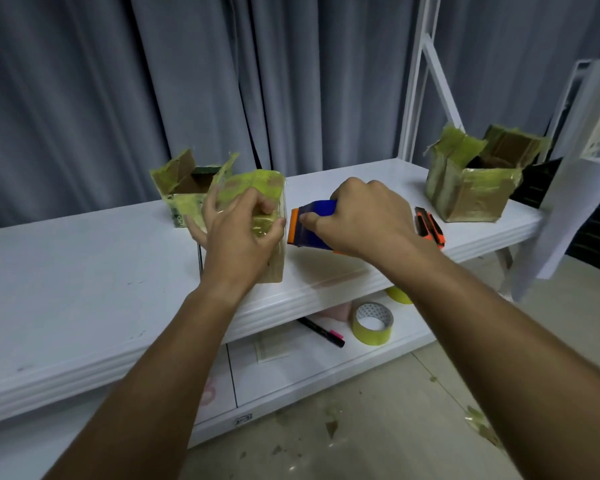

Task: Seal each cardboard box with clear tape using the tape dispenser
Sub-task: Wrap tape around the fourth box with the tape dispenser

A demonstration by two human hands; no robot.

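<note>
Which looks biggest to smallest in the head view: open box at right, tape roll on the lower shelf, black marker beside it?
1. Open box at right.
2. Tape roll.
3. Black marker, longer than the roll is wide but much thinner.
The box is farther away, so it is truly largest.

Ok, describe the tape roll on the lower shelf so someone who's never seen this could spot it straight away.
Start at the white table and look beneath its front edge, to the lower shelf. The tape roll stands tilted there, just right of a black marker. It is a yellowish ring round a white patterned core, seen whole, whereas the other yellow roll behind it is mostly hidden by the table edge.
</note>
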